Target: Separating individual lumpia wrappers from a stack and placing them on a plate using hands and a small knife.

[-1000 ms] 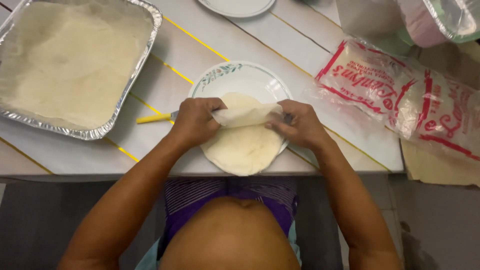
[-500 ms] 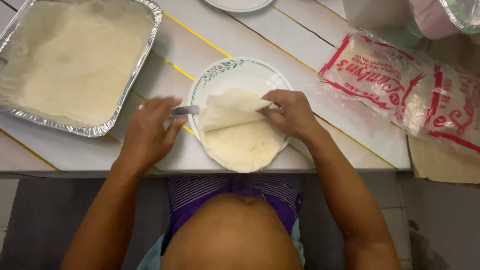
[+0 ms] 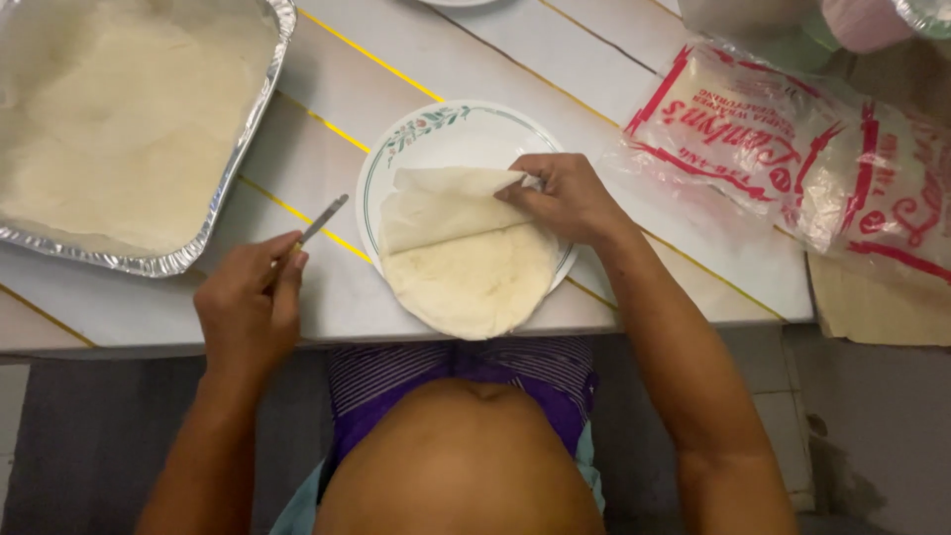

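Far edge of the tortilla (image 3: 466, 267) is folded halfway over, pinched by the right hand (image 3: 565, 198) — filling not yet applied — left hand (image 3: 248, 307) fingers pressed around a utensil (image 3: 319, 224).

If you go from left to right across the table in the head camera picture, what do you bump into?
Foil tray → left hand holding a knife → plate with round wrappers → right hand → plastic bags.

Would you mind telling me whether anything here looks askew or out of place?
Only a little. The wrapper stack overhangs the near rim of the plate and the table edge. The right hand pinches the top sheet, folded back. The left hand holds a knife. Nothing is spilled or torn.
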